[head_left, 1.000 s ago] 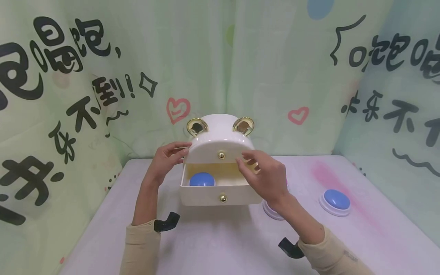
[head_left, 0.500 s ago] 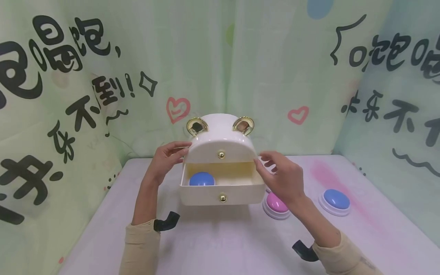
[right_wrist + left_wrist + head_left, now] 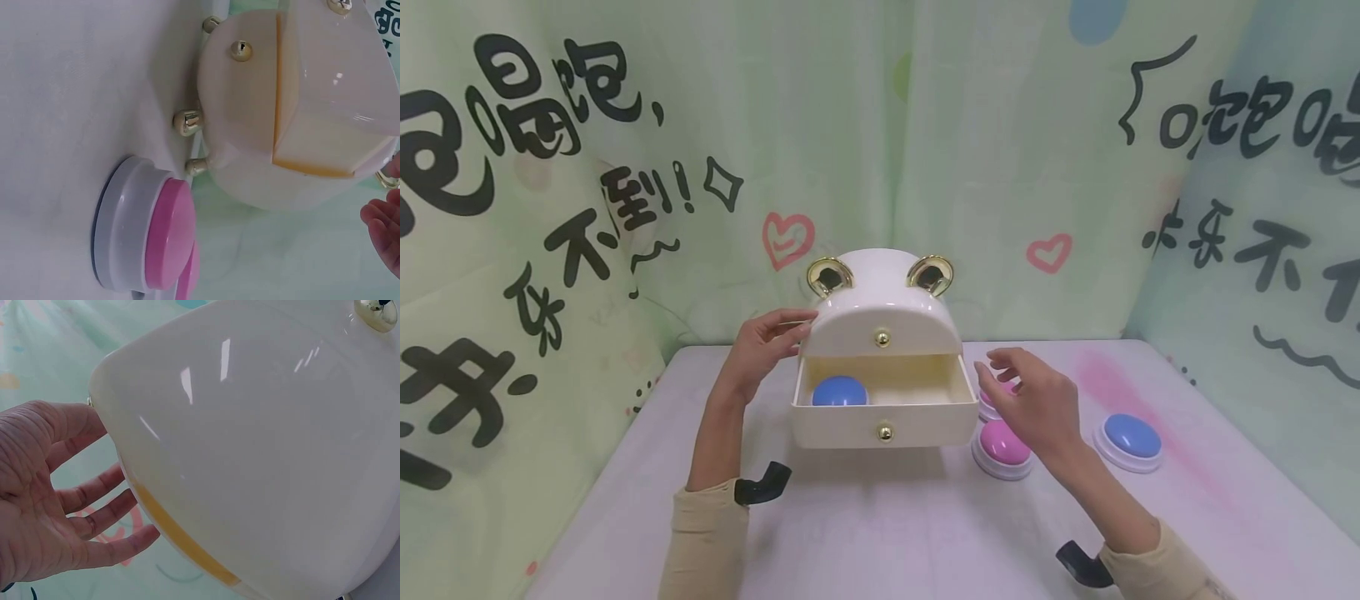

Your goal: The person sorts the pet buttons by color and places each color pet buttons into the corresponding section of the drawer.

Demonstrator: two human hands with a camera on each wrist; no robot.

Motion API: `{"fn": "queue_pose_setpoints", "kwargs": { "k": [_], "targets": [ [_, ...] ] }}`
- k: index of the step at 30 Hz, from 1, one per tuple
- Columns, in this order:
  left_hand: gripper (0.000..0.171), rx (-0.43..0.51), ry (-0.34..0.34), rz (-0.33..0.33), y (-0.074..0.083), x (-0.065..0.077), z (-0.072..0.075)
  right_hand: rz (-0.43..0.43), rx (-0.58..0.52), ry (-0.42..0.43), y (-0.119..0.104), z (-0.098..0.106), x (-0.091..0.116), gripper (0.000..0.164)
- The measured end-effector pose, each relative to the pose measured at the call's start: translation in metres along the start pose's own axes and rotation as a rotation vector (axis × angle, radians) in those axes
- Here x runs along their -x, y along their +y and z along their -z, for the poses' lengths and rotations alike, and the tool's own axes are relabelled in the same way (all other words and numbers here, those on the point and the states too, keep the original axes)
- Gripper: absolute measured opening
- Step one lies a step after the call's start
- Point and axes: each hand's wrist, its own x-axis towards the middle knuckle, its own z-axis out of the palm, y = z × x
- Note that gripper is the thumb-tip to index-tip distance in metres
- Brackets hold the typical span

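A glossy white drawer box (image 3: 883, 287) with gold ears stands at the middle of the table. Its lower drawer (image 3: 842, 427) is pulled out, with a blue domed button (image 3: 840, 390) at its left end. My left hand (image 3: 756, 352) touches the box's left side with fairly straight fingers, as the left wrist view shows up close. To the right of the drawer hovers my right hand (image 3: 1037, 402), fingers loosely bent and holding nothing. Two pink push buttons (image 3: 1004, 442) with white bases stand beside the box; the right hand partly covers the rear one (image 3: 988, 400).
A blue push button (image 3: 1133, 437) on a white base stands farther right on the table (image 3: 865, 533). Behind and at both sides hangs a pale green curtain (image 3: 970, 150) with dark lettering. Small gold feet (image 3: 187, 123) and knobs stick out of the box.
My right hand has moved right and slightly down, away from the drawer opening, uncovering the pink buttons and the drawer's right end. The left hand and the box have stayed in place.
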Motion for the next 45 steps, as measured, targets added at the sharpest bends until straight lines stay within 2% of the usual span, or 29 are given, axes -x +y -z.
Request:
{"fn": "queue_pose_setpoints", "kwargs": {
  "k": [8,14,30,37,45],
  "targets": [
    [0.037,0.002,0.000,-0.002,-0.001,-0.001,-0.001,-0.003,0.033,-0.011,0.013,0.002,0.007,0.021],
    [0.037,-0.008,-0.004,-0.004,0.000,-0.002,-0.001,-0.041,0.061,-0.018,0.026,0.008,0.013,0.020],
    [0.037,-0.005,-0.010,0.015,-0.001,-0.001,-0.001,-0.050,0.124,0.035,0.069,0.030,0.040,0.021],
    [0.037,0.000,-0.002,0.005,-0.001,0.000,0.000,-0.087,0.197,-0.007,0.082,0.040,0.044,0.021],
    [0.037,-0.003,0.003,0.004,0.000,0.000,0.000,-0.131,0.216,-0.032,0.096,0.050,0.050,0.021]
  ]
}}
